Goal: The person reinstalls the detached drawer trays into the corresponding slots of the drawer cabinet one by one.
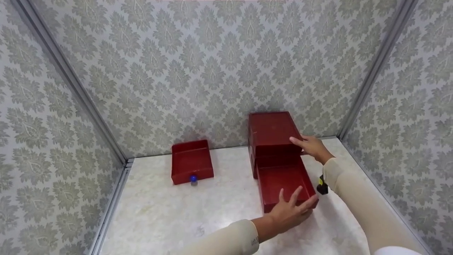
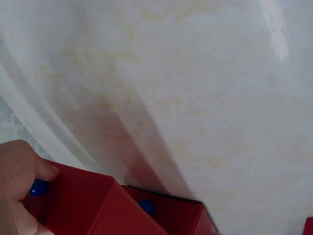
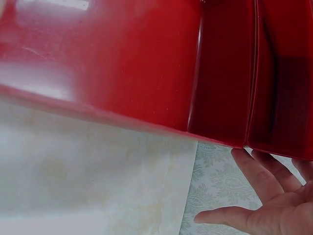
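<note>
Pulled-out drawer [image 1: 281, 179] is gripped by left hand [image 1: 287, 213], cabinet [image 1: 272, 128] near table's [image 1: 159, 212] far edge touched by right hand [image 1: 313, 147], fingers straight.

And there in the head view, the left hand [image 1: 288, 214] masks part of the front of the open drawer [image 1: 279, 177]; the right sleeve [image 1: 357, 198] overlaps a black-and-yellow object [image 1: 322, 187], too small to identify; lettering [image 1: 254, 241] on the left sleeve [image 1: 230, 239] defies reading; left wrist view, a red sliver [image 2: 309, 228] gets cropped at right; right wrist view, the right hand [image 3: 281, 200] runs off the right edge.
</note>
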`<state>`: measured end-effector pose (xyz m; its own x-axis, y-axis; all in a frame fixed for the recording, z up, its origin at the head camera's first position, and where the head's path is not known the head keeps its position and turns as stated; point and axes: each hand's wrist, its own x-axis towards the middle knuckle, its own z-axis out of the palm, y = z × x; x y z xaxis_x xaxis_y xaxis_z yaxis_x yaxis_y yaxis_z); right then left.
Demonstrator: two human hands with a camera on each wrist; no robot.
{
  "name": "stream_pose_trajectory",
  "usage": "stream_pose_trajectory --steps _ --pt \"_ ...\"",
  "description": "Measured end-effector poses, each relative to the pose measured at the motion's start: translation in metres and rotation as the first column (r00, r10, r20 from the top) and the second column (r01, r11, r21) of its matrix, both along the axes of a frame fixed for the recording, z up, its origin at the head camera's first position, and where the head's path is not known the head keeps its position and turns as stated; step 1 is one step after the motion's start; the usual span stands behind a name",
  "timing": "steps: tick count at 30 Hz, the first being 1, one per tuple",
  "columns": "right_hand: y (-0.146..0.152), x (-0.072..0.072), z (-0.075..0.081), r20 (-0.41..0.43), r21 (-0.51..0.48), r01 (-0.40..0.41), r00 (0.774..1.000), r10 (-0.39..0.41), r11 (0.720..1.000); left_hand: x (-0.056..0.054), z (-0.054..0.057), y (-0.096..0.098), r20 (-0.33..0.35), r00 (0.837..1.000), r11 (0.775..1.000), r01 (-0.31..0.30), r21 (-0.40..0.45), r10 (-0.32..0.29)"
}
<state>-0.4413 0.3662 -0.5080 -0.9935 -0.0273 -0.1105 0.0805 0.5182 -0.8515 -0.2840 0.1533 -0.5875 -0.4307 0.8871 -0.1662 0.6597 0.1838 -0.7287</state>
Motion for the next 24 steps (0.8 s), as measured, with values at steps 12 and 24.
stream_pose_trajectory --steps 12,24 --pt "0.002 0.001 0.003 0.065 0.002 0.005 0.998 -0.005 1.0 0.003 -0.001 -0.003 -0.023 1.0 0.997 0.02 0.074 -0.018" --pt "0.001 -0.001 -0.001 0.012 -0.011 0.006 1.0 -0.006 1.0 -0.013 0.005 -0.002 -0.053 0.999 0.996 0.008 0.086 -0.003"
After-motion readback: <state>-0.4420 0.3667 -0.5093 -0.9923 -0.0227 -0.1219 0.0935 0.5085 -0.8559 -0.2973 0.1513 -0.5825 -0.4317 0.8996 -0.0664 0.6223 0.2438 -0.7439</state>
